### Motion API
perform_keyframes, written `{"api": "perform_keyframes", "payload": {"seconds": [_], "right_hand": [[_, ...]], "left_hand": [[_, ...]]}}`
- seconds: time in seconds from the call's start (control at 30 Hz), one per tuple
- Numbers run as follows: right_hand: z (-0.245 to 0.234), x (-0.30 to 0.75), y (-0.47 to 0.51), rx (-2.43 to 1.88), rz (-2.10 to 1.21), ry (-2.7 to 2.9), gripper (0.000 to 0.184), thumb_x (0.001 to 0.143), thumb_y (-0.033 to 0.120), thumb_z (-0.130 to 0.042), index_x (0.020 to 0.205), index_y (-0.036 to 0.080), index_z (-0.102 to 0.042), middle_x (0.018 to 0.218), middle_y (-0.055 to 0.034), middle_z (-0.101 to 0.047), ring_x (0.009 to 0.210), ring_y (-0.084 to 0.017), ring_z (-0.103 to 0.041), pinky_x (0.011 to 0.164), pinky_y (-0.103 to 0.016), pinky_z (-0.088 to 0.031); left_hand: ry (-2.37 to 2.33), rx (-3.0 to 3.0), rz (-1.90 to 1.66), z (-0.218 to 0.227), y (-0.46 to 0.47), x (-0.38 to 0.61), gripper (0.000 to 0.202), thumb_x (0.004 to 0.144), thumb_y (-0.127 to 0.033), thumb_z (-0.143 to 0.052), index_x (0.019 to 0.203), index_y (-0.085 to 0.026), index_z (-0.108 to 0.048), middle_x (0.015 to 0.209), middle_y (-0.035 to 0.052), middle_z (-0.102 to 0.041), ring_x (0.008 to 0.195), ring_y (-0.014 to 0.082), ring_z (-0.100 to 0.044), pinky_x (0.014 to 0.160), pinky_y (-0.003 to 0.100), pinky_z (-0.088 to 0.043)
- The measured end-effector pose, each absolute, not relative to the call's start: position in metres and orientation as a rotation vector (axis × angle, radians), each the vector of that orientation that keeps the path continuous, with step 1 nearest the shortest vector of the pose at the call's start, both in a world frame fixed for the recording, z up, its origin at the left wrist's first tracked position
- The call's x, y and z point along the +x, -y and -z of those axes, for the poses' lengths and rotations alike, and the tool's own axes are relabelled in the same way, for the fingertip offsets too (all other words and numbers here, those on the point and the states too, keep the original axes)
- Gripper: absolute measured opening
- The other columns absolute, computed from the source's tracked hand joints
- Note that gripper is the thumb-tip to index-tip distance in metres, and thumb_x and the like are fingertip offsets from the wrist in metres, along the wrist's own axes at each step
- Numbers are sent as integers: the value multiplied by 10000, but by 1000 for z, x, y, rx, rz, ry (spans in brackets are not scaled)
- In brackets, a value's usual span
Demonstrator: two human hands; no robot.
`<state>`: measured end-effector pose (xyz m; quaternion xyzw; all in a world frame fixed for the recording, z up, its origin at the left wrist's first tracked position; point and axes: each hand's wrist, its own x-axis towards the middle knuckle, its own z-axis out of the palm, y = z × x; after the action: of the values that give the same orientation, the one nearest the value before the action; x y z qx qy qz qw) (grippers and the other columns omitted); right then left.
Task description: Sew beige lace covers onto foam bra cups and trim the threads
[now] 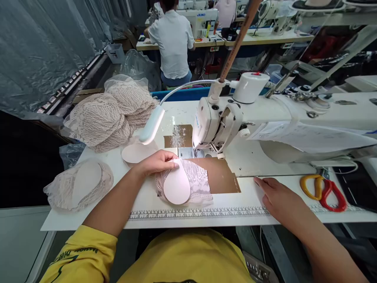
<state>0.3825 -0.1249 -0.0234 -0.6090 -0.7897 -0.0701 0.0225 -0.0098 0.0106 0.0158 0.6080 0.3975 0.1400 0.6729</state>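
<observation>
My left hand (pixel 160 162) pinches the narrow top of a white teardrop-shaped pad (pixel 177 184). Under the pad lies a pale pink lace piece (pixel 198 179), spread on the table just in front of the sewing machine's needle area (pixel 196 152). To the right, my right hand (pixel 275 194) rests low over the table by the printed ruler (pixel 206 213). Its thumb and fingers are closed together at the tip; anything between them is too small to make out. The sewing machine head (pixel 216 124) stands beyond both hands.
Stacked lace pieces (pixel 100 118) fill the back left, with more lace and a pad (pixel 86 182) nearer. A lamp (pixel 152 124) bends over the table. Scissors (pixel 332 192) with red and yellow handles lie right. A person in a white shirt (pixel 173 43) sits ahead.
</observation>
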Motion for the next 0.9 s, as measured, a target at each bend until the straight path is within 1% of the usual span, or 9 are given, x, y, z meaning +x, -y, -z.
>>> {"api": "perform_keyframes", "payload": {"seconds": [0.17, 0.23, 0.33, 0.43, 0.5, 0.6, 0.67, 0.8, 0.9], "right_hand": [[17, 366, 124, -1684, -22, 2332, 349, 888, 222, -369, 1158, 150, -577, 1091, -150, -676, 972, -267, -657, 800, -393, -556], [8, 337, 122, -1640, -248, 2219, 322, 910, 260, -360, 1145, 175, -563, 1055, -131, -689, 940, -259, -667, 775, -400, -559], [-6, 280, 117, -1489, -831, 2002, 275, 961, 326, -307, 942, 221, -561, 724, -38, -663, 615, -176, -640, 539, -294, -534], [-16, 234, 108, -1311, -1164, 1824, 313, 978, 373, -280, 942, 215, -548, 726, -18, -642, 509, -130, -573, 478, -259, -493], [-19, 217, 99, -1348, -1078, 1849, 344, 980, 381, -277, 1072, 208, -559, 747, -20, -660, 530, -137, -579, 514, -270, -502], [-17, 207, 87, -1447, -687, 2002, 414, 969, 370, -312, 1299, 196, -494, 1017, -79, -697, 875, -207, -658, 756, -330, -534], [-12, 204, 82, -1492, -457, 2097, 457, 965, 351, -319, 1368, 182, -451, 1133, -101, -667, 1004, -237, -633, 824, -349, -518], [0, 201, 78, -1541, -134, 2150, 458, 956, 323, -358, 1349, 138, -499, 890, -87, -686, 778, -227, -644, 650, -325, -512], [7, 200, 78, -1463, -21, 2123, 426, 938, 299, -427, 1300, 113, -551, 826, -72, -666, 716, -201, -618, 614, -301, -486]], "left_hand": [[-875, 1395, -353, -14, -7, -6, 317, 733, -412, -696, 871, -129, -667, 784, 31, -649, 709, 154, -602, 631, 234, -471], [-877, 1424, -383, -12, -5, -4, 304, 752, -422, -679, 824, -128, -660, 741, 20, -624, 675, 138, -578, 599, 221, -450], [-881, 1406, -407, -11, -2, -1, 302, 776, -427, -658, 805, -126, -651, 714, 15, -602, 646, 122, -557, 580, 214, -437], [-853, 1353, -407, -10, 1, 1, 300, 778, -415, -666, 850, -124, -656, 745, 27, -625, 660, 129, -570, 603, 228, -456], [-814, 1316, -414, -10, 2, 2, 303, 775, -402, -677, 880, -118, -664, 774, 42, -647, 682, 139, -587, 635, 242, -472], [-772, 1276, -436, -11, 3, 3, 284, 780, -376, -682, 887, -113, -677, 799, 50, -665, 710, 143, -602, 680, 249, -480], [-749, 1281, -445, -11, 4, 3, 270, 796, -363, -669, 889, -110, -684, 811, 52, -671, 731, 143, -605, 712, 253, -480], [-699, 1293, -447, -10, 4, 3, 269, 817, -360, -650, 914, -112, -692, 860, 60, -681, 788, 155, -611, 760, 267, -483], [-687, 1289, -445, -9, 4, 3, 273, 814, -368, -654, 907, -114, -692, 847, 56, -680, 783, 156, -610, 751, 263, -483]]}}
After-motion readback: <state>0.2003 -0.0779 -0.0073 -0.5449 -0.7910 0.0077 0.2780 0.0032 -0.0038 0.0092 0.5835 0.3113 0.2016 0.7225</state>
